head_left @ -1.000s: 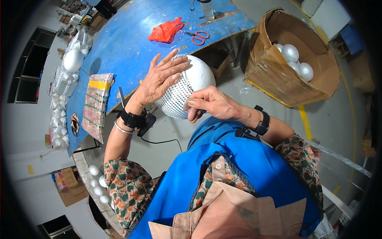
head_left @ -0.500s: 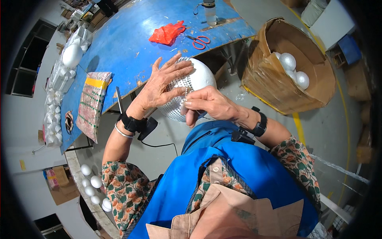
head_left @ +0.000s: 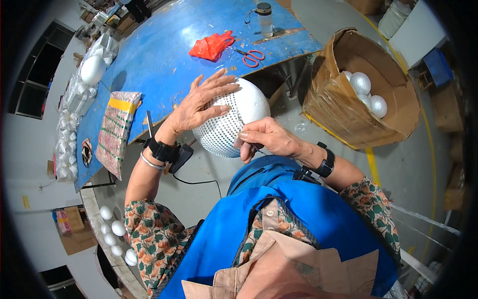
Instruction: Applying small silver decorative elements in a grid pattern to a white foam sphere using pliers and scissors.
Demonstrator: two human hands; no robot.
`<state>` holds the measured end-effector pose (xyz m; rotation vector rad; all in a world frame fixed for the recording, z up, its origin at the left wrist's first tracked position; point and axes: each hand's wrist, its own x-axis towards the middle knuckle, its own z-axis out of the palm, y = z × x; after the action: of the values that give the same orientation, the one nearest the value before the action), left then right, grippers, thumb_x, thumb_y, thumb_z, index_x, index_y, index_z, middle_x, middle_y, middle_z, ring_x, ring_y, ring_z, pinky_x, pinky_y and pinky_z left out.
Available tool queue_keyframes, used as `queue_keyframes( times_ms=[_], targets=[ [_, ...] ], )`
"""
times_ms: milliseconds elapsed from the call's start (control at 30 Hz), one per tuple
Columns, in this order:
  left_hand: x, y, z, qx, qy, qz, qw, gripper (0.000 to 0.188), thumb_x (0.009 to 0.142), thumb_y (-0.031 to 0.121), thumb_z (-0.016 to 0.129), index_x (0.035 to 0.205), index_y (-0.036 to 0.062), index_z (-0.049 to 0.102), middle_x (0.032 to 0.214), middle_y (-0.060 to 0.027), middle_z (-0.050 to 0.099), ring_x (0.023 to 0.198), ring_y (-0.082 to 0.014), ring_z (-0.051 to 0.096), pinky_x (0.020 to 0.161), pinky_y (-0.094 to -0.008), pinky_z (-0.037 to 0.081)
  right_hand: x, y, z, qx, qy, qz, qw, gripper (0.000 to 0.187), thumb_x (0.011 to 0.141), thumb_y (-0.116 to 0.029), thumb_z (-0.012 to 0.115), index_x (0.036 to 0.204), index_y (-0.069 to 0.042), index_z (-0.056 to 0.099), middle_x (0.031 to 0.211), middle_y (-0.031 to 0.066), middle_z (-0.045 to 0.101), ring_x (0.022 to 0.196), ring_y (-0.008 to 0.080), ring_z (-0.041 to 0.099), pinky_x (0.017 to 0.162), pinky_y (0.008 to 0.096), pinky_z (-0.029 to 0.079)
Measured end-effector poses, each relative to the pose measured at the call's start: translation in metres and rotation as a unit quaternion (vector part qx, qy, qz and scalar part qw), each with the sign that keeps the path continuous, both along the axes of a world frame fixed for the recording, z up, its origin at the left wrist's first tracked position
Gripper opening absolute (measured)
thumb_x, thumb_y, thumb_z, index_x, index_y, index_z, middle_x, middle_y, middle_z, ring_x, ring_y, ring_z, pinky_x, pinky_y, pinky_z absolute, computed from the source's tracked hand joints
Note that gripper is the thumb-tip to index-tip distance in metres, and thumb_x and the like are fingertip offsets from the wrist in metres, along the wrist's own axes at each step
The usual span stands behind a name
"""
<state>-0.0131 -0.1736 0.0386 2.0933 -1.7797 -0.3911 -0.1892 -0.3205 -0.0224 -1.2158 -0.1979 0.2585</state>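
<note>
A large white foam ball (head_left: pixel 253 100) sits between my hands at the table's front edge. Rows of small silvery studs cover its left and lower side; the upper right side is bare white. My left hand (head_left: pixel 201 103) lies over the studded side with its fingers spread and resting on the surface. At the ball's lower right, my right hand (head_left: pixel 267 137) is closed, thumb and fingers pinched together close to the edge of the studded area. Whatever the pinch holds is too small to make out. Black straps circle both wrists.
On the blue table (head_left: pixel 164 55) lie a red plastic bag (head_left: pixel 211 46), red-handled scissors (head_left: pixel 250 57), a bottle (head_left: pixel 265 21) and a packet with yellow tape (head_left: pixel 118 124). A cardboard box (head_left: pixel 343 89) with silvery balls stands right. White balls (head_left: pixel 112 234) rest at lower left.
My right hand has moved slightly right and down along the ball, away from my left thumb. My left thumb now lies flatter across the studs, and more of the studded side shows.
</note>
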Motion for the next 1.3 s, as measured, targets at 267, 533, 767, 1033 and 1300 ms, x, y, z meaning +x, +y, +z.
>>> queue_keyframes(
  times_ms=[267,533,767,1033,1300],
  targets=[
    [0.001,0.001,-0.004,-0.065,-0.026,0.019,0.997,0.049,0.086,0.047,0.048,0.128,0.0204,0.051,0.142,-0.0069,0.035,0.137,-0.0280,0.019,0.107,-0.0580,0.003,0.000,-0.002,-0.001,0.006,-0.013,-0.013,1.000,0.035,0.095,-0.024,0.044,0.093,0.007,0.059,0.074,0.0132,0.065,0.069,0.0161,0.064,0.065,0.0261,0.052],
    [0.010,0.003,-0.004,-0.056,0.028,0.018,0.998,0.044,0.093,0.042,0.038,0.127,0.0162,0.052,0.139,-0.0053,0.040,0.136,-0.0246,0.022,0.106,-0.0582,0.003,-0.001,-0.002,0.002,-0.024,-0.022,-0.012,0.999,0.035,0.095,-0.023,0.044,0.092,0.008,0.059,0.076,0.0136,0.065,0.070,0.0169,0.064,0.065,0.0268,0.053],
    [0.009,0.005,-0.008,-0.059,-0.046,0.028,0.997,0.045,0.093,0.043,0.038,0.127,0.0174,0.051,0.139,-0.0045,0.041,0.136,-0.0246,0.022,0.106,-0.0594,0.003,0.002,-0.002,0.009,-0.045,-0.016,0.008,0.999,0.033,0.095,-0.022,0.044,0.093,0.007,0.059,0.076,0.0132,0.065,0.071,0.0165,0.064,0.066,0.0273,0.052],
    [0.006,0.006,-0.006,-0.065,0.014,0.034,0.997,0.041,0.094,0.041,0.036,0.127,0.0195,0.052,0.138,-0.0035,0.042,0.136,-0.0237,0.023,0.106,-0.0597,0.003,-0.001,-0.003,0.008,-0.052,-0.015,-0.001,0.999,0.033,0.094,-0.022,0.045,0.094,0.007,0.060,0.076,0.0130,0.065,0.071,0.0168,0.063,0.066,0.0273,0.052],
    [0.011,0.008,-0.002,-0.068,0.050,0.015,0.996,0.045,0.092,0.042,0.041,0.129,0.0182,0.050,0.137,-0.0039,0.043,0.136,-0.0250,0.023,0.107,-0.0587,0.002,0.008,-0.004,0.010,-0.094,-0.049,0.040,0.994,0.035,0.095,-0.025,0.045,0.098,0.007,0.061,0.076,0.0103,0.066,0.077,0.0139,0.062,0.081,0.0273,0.046]
  ],
)
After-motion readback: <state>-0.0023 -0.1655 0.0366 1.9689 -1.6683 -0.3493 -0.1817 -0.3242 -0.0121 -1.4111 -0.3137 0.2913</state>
